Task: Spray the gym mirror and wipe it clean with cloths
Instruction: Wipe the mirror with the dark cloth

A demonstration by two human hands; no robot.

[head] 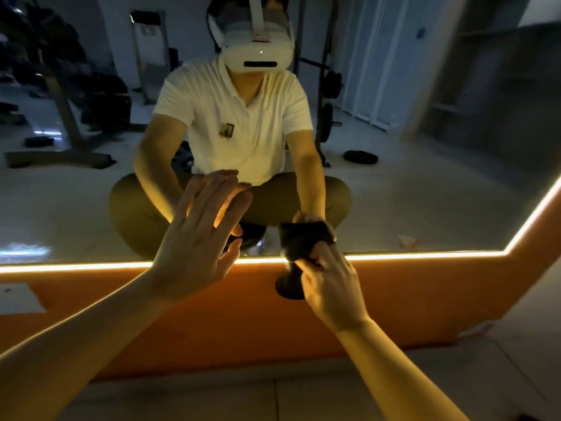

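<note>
The right hand (331,284) is gripping a dark cloth (290,287), with the fingers curled round the bunched middle of it. It is pressing the upper part of the bunch against the lowest strip of the mirror (425,192), directly ahead of the knuckles, while a loose end is hanging down under the hand. The picture is blurred here, so I cannot tell exactly where the cloth is ending and its reflection is beginning.

The cloth is looking soft, light and limp. It is folding to whatever shape the fingers are giving it, so the good place to hold it is the gathered middle, with a flat pad facing the glass. A loose corner is likely only dragging and leaving streaks.

To the left of this hand and higher, the left hand (197,238) is lying flat, with fingers straight and spread and holding nothing. The palm is turned to the glass and seems to be leaning on it. The glass is stiff, smooth and fragile, so an even, moderate pressure is suiting it better than a hard push.

Just under both hands a lit strip (91,265) is running along the mirror's lower edge, and below it an orange panel (212,329) is going down to the floor. No spray bottle is showing anywhere near the hands.
</note>
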